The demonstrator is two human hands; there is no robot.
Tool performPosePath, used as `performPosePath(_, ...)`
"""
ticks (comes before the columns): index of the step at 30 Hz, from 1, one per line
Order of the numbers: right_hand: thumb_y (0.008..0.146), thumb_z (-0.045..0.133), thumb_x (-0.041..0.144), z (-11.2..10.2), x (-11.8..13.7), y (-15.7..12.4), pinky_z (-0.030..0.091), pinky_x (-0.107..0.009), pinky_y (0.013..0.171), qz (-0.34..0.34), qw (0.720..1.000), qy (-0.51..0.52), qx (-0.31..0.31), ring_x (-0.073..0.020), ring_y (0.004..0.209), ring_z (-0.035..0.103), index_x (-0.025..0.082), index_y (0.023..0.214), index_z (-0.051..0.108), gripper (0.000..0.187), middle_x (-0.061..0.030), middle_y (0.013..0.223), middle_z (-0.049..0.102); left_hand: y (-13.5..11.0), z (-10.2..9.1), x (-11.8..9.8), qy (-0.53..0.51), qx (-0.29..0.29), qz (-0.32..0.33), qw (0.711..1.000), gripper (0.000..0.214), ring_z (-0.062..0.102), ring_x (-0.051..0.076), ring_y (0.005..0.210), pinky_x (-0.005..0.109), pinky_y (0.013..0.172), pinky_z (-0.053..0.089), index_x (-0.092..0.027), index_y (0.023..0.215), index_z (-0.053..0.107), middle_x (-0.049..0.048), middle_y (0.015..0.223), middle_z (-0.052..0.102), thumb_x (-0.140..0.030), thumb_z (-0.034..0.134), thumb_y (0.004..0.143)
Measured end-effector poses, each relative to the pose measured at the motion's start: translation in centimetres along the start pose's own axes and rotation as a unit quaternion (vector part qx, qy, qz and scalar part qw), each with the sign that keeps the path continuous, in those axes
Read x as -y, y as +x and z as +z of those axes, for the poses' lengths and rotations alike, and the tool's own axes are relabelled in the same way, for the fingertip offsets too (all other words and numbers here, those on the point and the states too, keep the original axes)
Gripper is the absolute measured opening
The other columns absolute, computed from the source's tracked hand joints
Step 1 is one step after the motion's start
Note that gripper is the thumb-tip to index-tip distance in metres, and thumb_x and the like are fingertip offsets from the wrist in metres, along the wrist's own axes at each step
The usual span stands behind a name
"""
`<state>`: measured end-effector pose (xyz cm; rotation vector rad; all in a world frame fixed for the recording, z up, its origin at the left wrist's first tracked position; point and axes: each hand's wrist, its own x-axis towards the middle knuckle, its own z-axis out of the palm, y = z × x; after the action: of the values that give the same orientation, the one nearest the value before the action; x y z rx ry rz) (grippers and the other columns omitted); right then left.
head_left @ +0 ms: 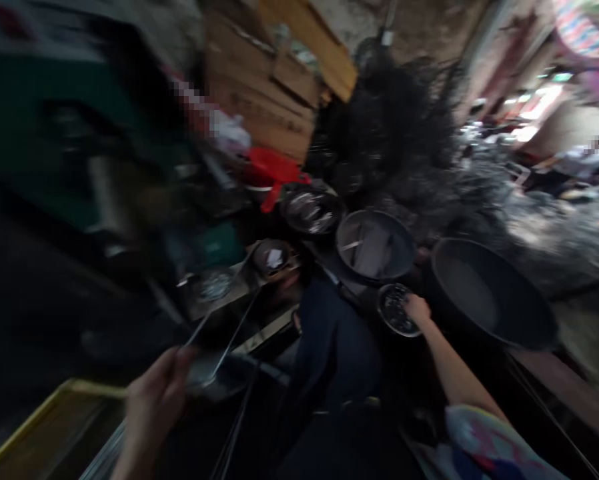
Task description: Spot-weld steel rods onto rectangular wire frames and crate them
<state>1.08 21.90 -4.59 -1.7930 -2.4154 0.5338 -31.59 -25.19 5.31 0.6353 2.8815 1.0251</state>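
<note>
The picture is smeared by motion. My left hand point(155, 398) is low at the left, fingers closed round a thin metal handle of a ladle point(214, 363) that slants up to the right. My right hand point(416, 308) reaches forward at the end of a bare forearm with a patterned sleeve. Its fingers rest on the rim of a small round metal bowl point(395, 310) holding something dark. The bowl sits between a grey pot point(374, 248) and a large black wok point(484, 293).
Another metal bowl point(312, 210) and a small dish point(273, 258) stand further back. A red plastic object point(269, 170) lies behind them, before wooden crates point(274, 87). A yellow-edged tray point(44, 427) is at bottom left. Dark heaped stuff point(394, 127) fills the centre back.
</note>
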Motion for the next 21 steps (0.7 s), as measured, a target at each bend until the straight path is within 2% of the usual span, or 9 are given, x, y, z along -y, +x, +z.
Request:
performPosePath(2,0.082,0.055,0.034,0.1,2.7,0.2,0.05,-0.03,0.064,-0.049,0.998,0.03,0.023,-0.023,0.071,0.068,0.014,0.086,0.073,0.027,-0.0134,0.077,0.072,-0.7,-0.4,1.4,-0.05,0.018,0.044,0.998,0.035,0.057,0.013,0.055,0.021,0.052,0.043,-0.023,0.082,0.064,-0.0036,0.059,0.063,-0.049,0.043,0.089)
performPosePath(4,0.085,0.048,0.045,1.3,6.0,-0.8,0.049,-0.027,0.057,-0.111,0.984,0.127,0.065,-0.0207,0.066,0.066,0.012,0.091,0.071,0.041,-0.0127,0.076,0.071,-0.8,-0.7,2.1,-0.062,-0.014,0.05,0.997,0.036,0.055,0.013,0.053,0.022,0.053,0.042,-0.019,0.079,0.064,-0.0013,0.06,0.062,-0.045,0.042,0.089)
performPosePath(6,0.082,0.052,0.053,2.8,8.9,-3.1,0.047,-0.026,0.051,-0.17,0.948,0.219,0.159,-0.0187,0.059,0.063,0.012,0.089,0.07,0.046,-0.0092,0.07,0.068,-0.8,-1.1,2.3,-0.068,-0.038,0.045,0.996,0.035,0.054,0.013,0.052,0.022,0.054,0.041,-0.018,0.079,0.064,-0.0007,0.06,0.061,-0.042,0.042,0.09)
performPosePath(8,0.077,0.059,0.056,3.5,10.9,-5.6,0.044,-0.026,0.048,-0.224,0.919,0.225,0.235,-0.017,0.052,0.058,0.015,0.081,0.07,0.043,-0.0051,0.062,0.066,-1.0,-1.6,2.7,-0.077,-0.043,0.041,0.995,0.033,0.056,0.013,0.055,0.022,0.057,0.041,-0.018,0.079,0.063,0.0001,0.063,0.062,-0.041,0.042,0.092)
performPosePath(11,0.076,0.06,0.055,2.8,14.1,-7.9,0.044,-0.026,0.051,-0.273,0.929,0.166,0.189,-0.0165,0.053,0.057,0.018,0.074,0.069,0.038,-0.0045,0.062,0.066,-1.5,-2.3,3.6,-0.093,-0.034,0.043,0.994,0.033,0.059,0.014,0.061,0.022,0.06,0.041,-0.018,0.08,0.062,0.0014,0.067,0.064,-0.041,0.042,0.093)
performPosePath(13,0.078,0.06,0.054,2.0,17.7,-8.9,0.045,-0.026,0.052,-0.279,0.925,0.207,0.156,-0.0168,0.056,0.059,0.017,0.077,0.068,0.038,-0.0063,0.066,0.068,-1.7,-2.5,4.3,-0.096,-0.038,0.041,0.994,0.033,0.06,0.014,0.062,0.023,0.061,0.041,-0.018,0.08,0.062,0.0022,0.069,0.065,-0.04,0.041,0.093)
performPosePath(16,0.08,0.06,0.054,2.5,25.9,-11.8,0.043,-0.023,0.049,-0.292,0.869,0.325,0.23,-0.0151,0.057,0.06,0.016,0.086,0.068,0.039,-0.0075,0.073,0.07,-1.8,-2.2,5.0,-0.097,-0.052,0.029,0.993,0.035,0.059,0.015,0.061,0.023,0.061,0.041,-0.018,0.078,0.061,0.0024,0.068,0.065,-0.041,0.04,0.094)
performPosePath(19,0.076,0.064,0.053,5.8,34.4,-16.2,0.04,-0.021,0.045,-0.305,0.797,0.427,0.298,-0.0115,0.05,0.055,0.016,0.077,0.064,0.037,-0.0036,0.066,0.066,-1.9,-1.5,4.9,-0.092,-0.063,0.017,0.994,0.035,0.057,0.015,0.059,0.023,0.06,0.039,-0.019,0.078,0.06,0.001,0.065,0.062,-0.042,0.039,0.094)
performPosePath(21,0.072,0.066,0.053,8.5,38.5,-19.0,0.035,-0.019,0.039,-0.262,0.765,0.483,0.336,-0.009,0.044,0.05,0.017,0.071,0.06,0.036,-0.0002,0.06,0.061,-2.0,-1.1,4.7,-0.087,-0.07,0.008,0.994,0.035,0.056,0.014,0.057,0.023,0.058,0.038,-0.019,0.078,0.06,-0.0001,0.062,0.059,-0.042,0.038,0.095)
